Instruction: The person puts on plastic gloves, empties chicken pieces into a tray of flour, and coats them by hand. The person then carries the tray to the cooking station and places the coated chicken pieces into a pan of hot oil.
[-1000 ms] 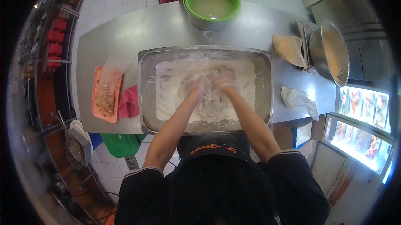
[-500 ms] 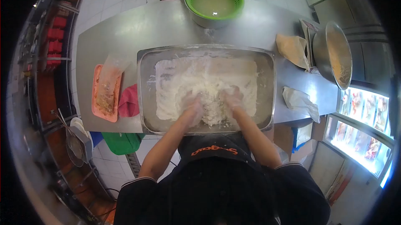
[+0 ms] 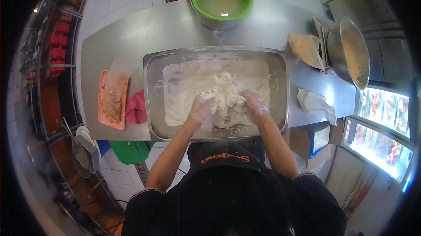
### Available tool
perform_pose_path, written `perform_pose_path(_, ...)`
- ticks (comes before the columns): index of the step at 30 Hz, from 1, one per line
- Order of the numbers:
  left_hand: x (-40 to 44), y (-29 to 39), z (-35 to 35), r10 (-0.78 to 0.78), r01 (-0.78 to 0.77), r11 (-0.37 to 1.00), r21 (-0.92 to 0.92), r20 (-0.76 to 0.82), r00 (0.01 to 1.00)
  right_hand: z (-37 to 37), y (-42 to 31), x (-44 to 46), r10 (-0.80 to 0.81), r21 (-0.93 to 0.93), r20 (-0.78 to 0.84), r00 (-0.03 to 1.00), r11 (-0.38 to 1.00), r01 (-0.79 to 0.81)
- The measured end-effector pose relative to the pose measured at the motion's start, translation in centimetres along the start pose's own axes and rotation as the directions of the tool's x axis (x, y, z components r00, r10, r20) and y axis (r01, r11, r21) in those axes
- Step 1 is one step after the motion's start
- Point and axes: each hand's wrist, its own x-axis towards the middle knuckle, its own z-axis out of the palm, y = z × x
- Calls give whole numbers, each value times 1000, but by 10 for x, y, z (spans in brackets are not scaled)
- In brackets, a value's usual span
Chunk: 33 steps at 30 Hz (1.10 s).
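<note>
While both hands reach into the metal tray (image 3: 281,104), the floury heap (image 3: 229,104) lies between them, touching the fingers of the left hand (image 3: 254,104) and the right hand (image 3: 202,108). Each grip is partly spread and curved around one side of the heap, whose top rises just beyond the fingertips. Looser white flour (image 3: 175,91) surrounds it, and the tray rests on the surface (image 3: 131,32).

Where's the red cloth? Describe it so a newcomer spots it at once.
On the steel table, find the large rectangular pan of white powder. The cloth lies by its left side, between it and the pink tray. It's crumpled and deep pinkish red, while the tray is paler, stiff-rimmed and partly covered by translucent plastic.
</note>
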Motion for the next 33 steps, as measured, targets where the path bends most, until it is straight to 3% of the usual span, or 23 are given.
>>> perform_pose_path(1, -9, 4, 3, 151, -152, 987, -49, -31, 988, -6, 2, -2, -1, 3, -4, 1000, 1000, 1)
perform_pose_path(2, -2, -17, -1, 151, -152, 987, -49, -28, 988, -11, 7, -5, -149, -150, -44, 988, 978, 141)
perform_pose_path(3, 15, -58, -11, 49, -51, 999, -20, -56, 997, -12, 10, -7, -299, -306, -57, 953, 913, 269)
perform_pose_path(4, 23, -78, -12, 1, -1, 1000, -8, -76, 997, -12, 19, -1, -301, -308, -53, 952, 912, 271)
perform_pose_path(5, 30, -97, -13, -48, 48, 999, 2, -95, 994, -10, 30, 10, -151, -100, -106, 983, 985, 140)
perform_pose_path(6, 30, -95, 0, -190, 167, 953, -255, -68, 979, -7, 33, 13, 10, 118, -127, 992, 993, 5)
perform_pose_path(10, -4, -5, 64, -460, 441, 610, -658, 158, 874, 55, 39, 6, 202, -60, -342, 918, 970, -236)
perform_pose_path(11, 2, -20, 65, -460, 440, 612, -657, 158, 874, 69, 28, -15, 132, -145, -369, 920, 970, -197)
perform_pose_path(13, 23, -60, 66, -291, 279, 854, -439, 41, 956, 69, 29, -20, 54, -228, -392, 918, 962, -154)
perform_pose_path(14, 27, -56, 66, -284, 274, 856, -437, 44, 958, 57, 39, -5, 94, -116, -228, 969, 986, -123)
perform_pose_path(15, 29, -49, 67, -294, 233, 908, -349, -133, 946, 48, 40, -1, 113, -1, -53, 992, 994, -113)
perform_pose_path(16, 29, -45, 65, -296, 223, 927, -303, -222, 929, 39, 43, 3, 117, -2, -55, 992, 993, -117)
perform_pose_path(18, 21, -18, 54, -228, 171, 965, -197, -323, 918, 33, 40, 4, -127, -147, -16, 992, 981, 123)
perform_pose_path(20, 8, 18, 36, -162, 123, 983, -135, -331, 930, 44, 18, -20, -93, -50, -74, 993, 995, 90)
perform_pose_path(21, 2, 34, 28, -151, 164, 986, 26, -274, 950, 46, 9, -27, -61, 47, -133, 989, 997, 68)
perform_pose_path(22, 0, 44, 21, -145, 187, 964, 189, -215, 966, 38, 17, -13, -66, 49, -133, 989, 996, 73)
perform_pose_path(23, -3, 45, 18, -142, 184, 964, 191, -217, 966, 22, 32, 11, -92, -21, -66, 994, 996, 91)
perform_pose_path(25, -13, 42, 12, 158, -158, 983, 91, 6, 987, -5, 30, 23, -111, -89, 6, 994, 990, 111)
perform_pose_path(26, -15, 47, 7, 157, -157, 983, 92, 4, 988, -17, 9, 14, -175, -633, 207, 963, 726, 268)
perform_pose_path(28, -15, 58, -3, -57, 50, 983, 175, 39, 998, -16, -39, -17, -105, -894, 399, 911, 179, 412)
perform_pose_path(30, -2, 43, -12, 36, -32, 998, 61, -73, 997, -1, -83, -50, -17, -729, -61, 998, 684, -33)
perform_pose_path(32, 33, 17, -15, 122, -133, 990, -42, -195, 973, -8, -74, 3, -276, -765, -286, 918, 642, -45)
perform_pose_path(33, 64, -3, -12, 212, -225, 974, -9, -310, 927, -9, -63, 47, -376, -738, -261, 889, 672, 67)
